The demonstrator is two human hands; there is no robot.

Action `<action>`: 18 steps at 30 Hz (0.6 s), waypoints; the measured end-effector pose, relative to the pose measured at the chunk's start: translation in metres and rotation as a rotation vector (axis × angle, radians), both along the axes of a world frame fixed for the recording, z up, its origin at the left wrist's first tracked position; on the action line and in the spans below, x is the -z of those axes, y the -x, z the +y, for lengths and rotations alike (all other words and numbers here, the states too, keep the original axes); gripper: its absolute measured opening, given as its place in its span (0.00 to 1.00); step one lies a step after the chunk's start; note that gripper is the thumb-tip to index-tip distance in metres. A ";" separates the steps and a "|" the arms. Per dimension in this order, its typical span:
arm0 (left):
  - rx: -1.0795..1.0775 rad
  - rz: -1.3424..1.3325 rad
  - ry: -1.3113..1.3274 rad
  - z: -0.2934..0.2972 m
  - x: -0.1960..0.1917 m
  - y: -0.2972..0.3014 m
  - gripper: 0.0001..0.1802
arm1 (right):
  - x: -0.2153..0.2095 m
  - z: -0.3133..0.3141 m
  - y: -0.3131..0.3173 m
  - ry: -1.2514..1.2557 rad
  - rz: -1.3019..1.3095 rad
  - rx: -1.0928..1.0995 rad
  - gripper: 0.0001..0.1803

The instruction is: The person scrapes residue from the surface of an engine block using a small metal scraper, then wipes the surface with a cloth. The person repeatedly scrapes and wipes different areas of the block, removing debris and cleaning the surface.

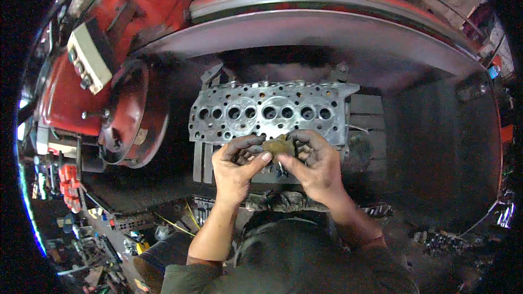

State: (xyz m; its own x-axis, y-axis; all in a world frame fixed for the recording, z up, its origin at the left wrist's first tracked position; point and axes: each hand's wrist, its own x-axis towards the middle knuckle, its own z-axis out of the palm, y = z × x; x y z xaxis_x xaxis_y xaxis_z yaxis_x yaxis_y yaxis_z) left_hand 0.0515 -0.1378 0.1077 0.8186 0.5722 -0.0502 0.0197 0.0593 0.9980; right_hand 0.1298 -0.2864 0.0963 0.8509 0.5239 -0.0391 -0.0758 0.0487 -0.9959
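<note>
1. Opened at the left edge on some red tools [70, 185], bunched above a spread of cluttered parts [95, 250] in the lower left of the frame.
2. Caught a pale control box [87, 57] in the upper left, slanted in front of red machine housing [71, 106].
3. Swung on to a round red wheel [124, 125], just right of that housing.
4. Hit the middle: met a long silver-grey metal block [280, 103], lying crosswise over a slotted bed [368, 110], with four pairs of larger round holes along its face.
5. Found a pinch in the left hand [234, 169], with thumb and dark fingertips grasping the left side of a small yellowish-brown piece [278, 146], centre of the frame, before the block's lower edge.
6. Got a matching pinch from the right hand [318, 169], clasping the piece's right side. Could not tell about contact with the block.
7. Finished far over: took in a heap of dark parts [449, 242], lower right, and a small blue thing [494, 72], upper right.
</note>
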 end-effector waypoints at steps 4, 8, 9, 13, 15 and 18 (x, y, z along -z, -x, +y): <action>0.050 -0.005 0.156 0.046 0.008 0.028 0.19 | -0.001 0.049 0.022 0.123 -0.244 0.100 0.25; 0.028 0.003 0.237 0.088 0.021 0.047 0.18 | 0.001 0.090 0.043 0.400 -0.945 0.197 0.25; 0.031 -0.018 0.197 0.097 0.024 0.052 0.18 | 0.002 0.104 0.051 0.364 -0.893 0.188 0.23; -0.003 -0.095 0.304 0.127 0.029 0.069 0.17 | 0.003 0.140 0.070 0.471 -1.039 0.215 0.23; -0.009 -0.126 0.290 0.139 0.030 0.074 0.17 | 0.002 0.154 0.078 0.482 -1.102 0.241 0.24; -0.005 -0.172 0.298 0.153 0.031 0.079 0.16 | 0.001 0.171 0.084 0.486 -1.138 0.247 0.26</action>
